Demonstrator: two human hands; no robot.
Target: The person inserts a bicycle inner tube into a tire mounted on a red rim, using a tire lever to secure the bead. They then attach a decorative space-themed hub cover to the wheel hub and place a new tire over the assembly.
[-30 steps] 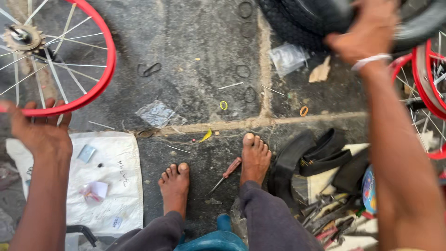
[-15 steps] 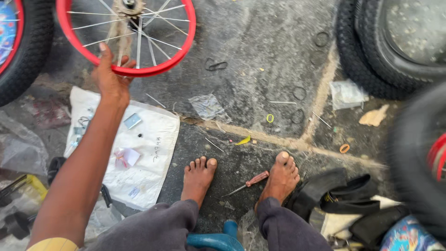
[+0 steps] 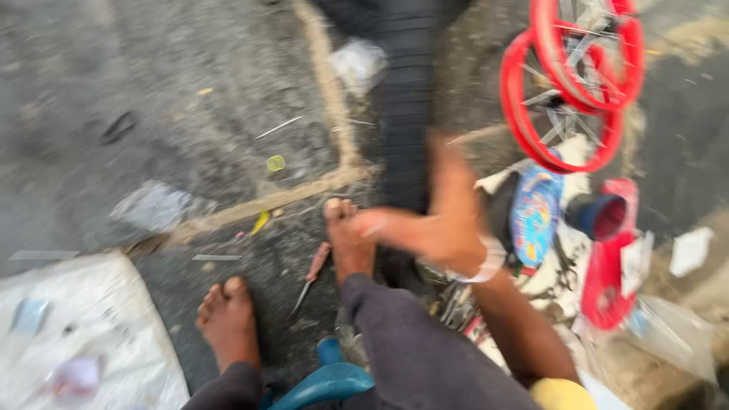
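Ground: rough grey concrete floor (image 3: 152, 114) with a raised sandy seam, strewn with bits of wire, small rings and a yellow scrap.
Right hand (image 3: 425, 224): reaches out over the right foot (image 3: 345, 243), fingers loosely spread and curled; blurred, so I cannot tell whether it grips anything. A pale band sits on the wrist.
Tyre (image 3: 410, 91): black, ribbed rubber, a dark curved band just beyond the hand; fingertips look close to or touching it, blur hides which.
Wheels (image 3: 569, 83): red rims with thin metal spokes, up and to the right of the hand, apart from it.
Screwdriver (image 3: 307, 277): red handle, thin steel shaft, lying just left of the hand, between the bare feet.
Sheet (image 3: 83, 334): white, crumpled woven cloth, well to the left, holding small packets.
Tools (image 3: 456, 304): tangle of metal pieces just under the wrist.
Left hand: out of view.
Change: half a second ago the left hand gripped a red rim at upper left; now the view has swung right, that hand has gone from view, and the right hand has come in over the foot.
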